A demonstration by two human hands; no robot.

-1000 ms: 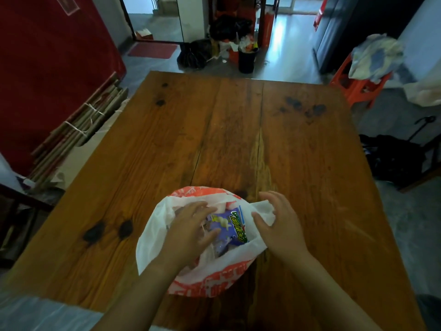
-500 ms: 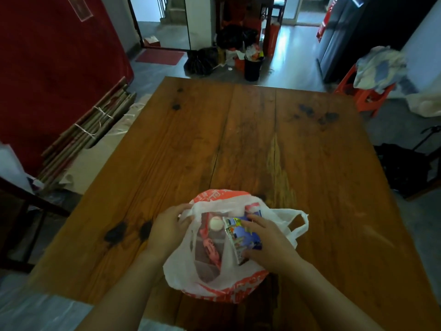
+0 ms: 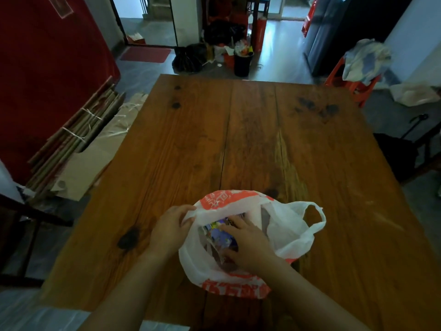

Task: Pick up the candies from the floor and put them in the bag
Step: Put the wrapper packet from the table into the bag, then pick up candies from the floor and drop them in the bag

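A white plastic bag [image 3: 290, 231] with orange print lies on the wooden table [image 3: 250, 139] near its front edge, mouth facing me. My left hand [image 3: 170, 229] pinches the bag's left rim and holds it apart. My right hand [image 3: 245, 242] reaches into the mouth, fingers closed on a blue and purple candy packet [image 3: 220, 235] that sits partly inside. Other wrappers lie deeper in the bag, mostly hidden. One bag handle loops free at the right.
Bundled sticks and flattened cardboard [image 3: 78, 144] lie on the floor left of the table. A dark chair [image 3: 21, 223] stands at the near left. An orange stool [image 3: 353, 84] with cloth is at the far right, a black bin [image 3: 243, 63] beyond the table.
My left hand left the packet and took the bag's left rim. My right hand let go of the right handle, grasped the packet and pushed it deeper into the bag.
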